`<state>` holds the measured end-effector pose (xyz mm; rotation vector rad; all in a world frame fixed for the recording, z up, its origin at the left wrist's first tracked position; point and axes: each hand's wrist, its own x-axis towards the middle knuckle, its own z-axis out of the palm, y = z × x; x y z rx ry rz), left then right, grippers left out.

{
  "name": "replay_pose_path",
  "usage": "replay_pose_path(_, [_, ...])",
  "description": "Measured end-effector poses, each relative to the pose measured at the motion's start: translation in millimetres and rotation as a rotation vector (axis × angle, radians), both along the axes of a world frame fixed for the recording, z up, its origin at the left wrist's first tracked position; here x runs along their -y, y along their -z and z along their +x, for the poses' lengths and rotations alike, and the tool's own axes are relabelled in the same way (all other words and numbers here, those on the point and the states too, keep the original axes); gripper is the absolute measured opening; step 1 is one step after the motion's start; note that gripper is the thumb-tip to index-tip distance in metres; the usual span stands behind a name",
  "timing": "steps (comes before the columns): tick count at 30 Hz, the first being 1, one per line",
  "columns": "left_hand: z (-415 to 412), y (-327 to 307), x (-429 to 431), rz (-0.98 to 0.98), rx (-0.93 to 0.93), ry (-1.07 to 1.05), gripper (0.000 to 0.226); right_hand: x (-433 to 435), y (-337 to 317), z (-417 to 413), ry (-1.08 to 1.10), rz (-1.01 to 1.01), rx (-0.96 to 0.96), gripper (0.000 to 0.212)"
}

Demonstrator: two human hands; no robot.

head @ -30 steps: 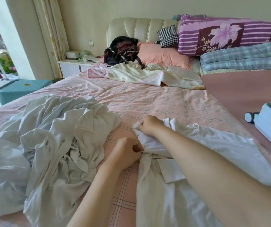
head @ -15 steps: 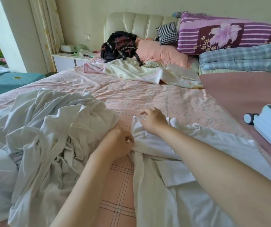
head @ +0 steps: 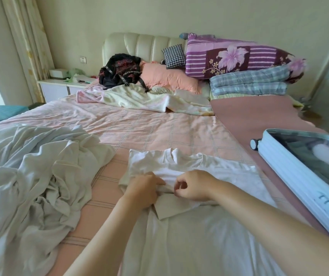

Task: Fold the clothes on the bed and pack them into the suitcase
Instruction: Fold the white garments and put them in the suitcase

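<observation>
Two grips, left grip and right grip, are clamped on shirt fold, laid on bed near suitcase. Fold may be lost if fabric is tugged unevenly.

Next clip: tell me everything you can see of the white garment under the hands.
The white garment looks like thin, soft, creased cotton. It lies flat on the pink checked sheet, round neckline toward the headboard, lower part running out of frame. A band is folded across its middle, where the left hand grips bunched fabric and the right hand pinches the fold.
</observation>
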<state>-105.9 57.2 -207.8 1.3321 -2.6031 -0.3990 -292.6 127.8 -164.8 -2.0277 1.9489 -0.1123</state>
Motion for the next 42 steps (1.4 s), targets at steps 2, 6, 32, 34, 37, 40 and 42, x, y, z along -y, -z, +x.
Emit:
replay_pose_path(2, [-5.6,-6.9,-4.4,-0.015,-0.029,-0.047,0.036,-8.2,-3.4,-9.5,-0.047,0.105,-0.077,0.023])
replay_pose_path(6, [-7.6,-20.3,-9.9,-0.014,-0.152,-0.089,0.035,-19.6,-3.3,-28.1,-0.134,0.105,-0.291,0.028])
replay_pose_path(32, [-71.1,-17.9,10.3,0.0,0.342,0.147,0.037,-37.7,17.0,-103.6,0.566,0.001,0.78,0.03])
replay_pose_path(34, [-78.9,-22.4,18.8,-0.027,0.386,0.156,0.033,-34.8,7.3,-111.5,0.526,-0.114,0.792,0.022])
replay_pose_path(37, [-94.5,-35.1,26.8,-0.161,0.438,0.051,0.037,-32.3,-5.0,-130.9,0.524,-0.287,0.711,0.017])
replay_pose_path(40, [-103.1,-42.6,32.6,-0.317,0.293,-0.133,0.047,-39.8,-11.2,-151.5,0.519,-0.274,0.366,0.035])
replay_pose_path(42, [-107.9,-40.4,36.9,-0.298,0.024,-0.224,0.027,-47.0,-10.6,-157.7,0.524,-0.126,0.072,0.047])
